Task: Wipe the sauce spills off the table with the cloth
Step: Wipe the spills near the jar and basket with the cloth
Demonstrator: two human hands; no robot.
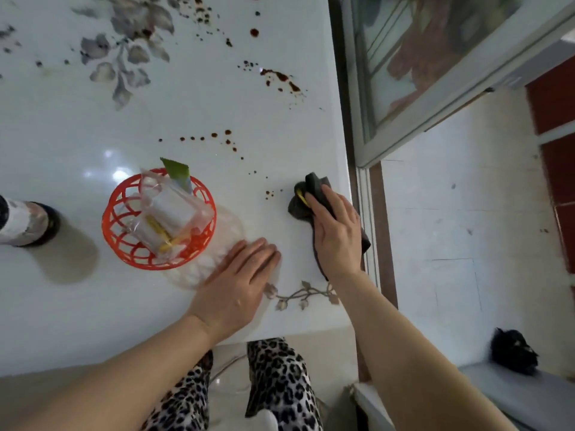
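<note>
Sauce spills (pixel 281 78) mostly untouched across the table (pixel 93 306). Right hand (pixel 337 231) presses flat on the cloth (pixel 298 205) near the right edge; left hand (pixel 239 281) rests spread.

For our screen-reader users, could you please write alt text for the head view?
The right hand presses a dark cloth on a white table near brown sauce spots. The left hand rests flat beside an orange basket.
</note>
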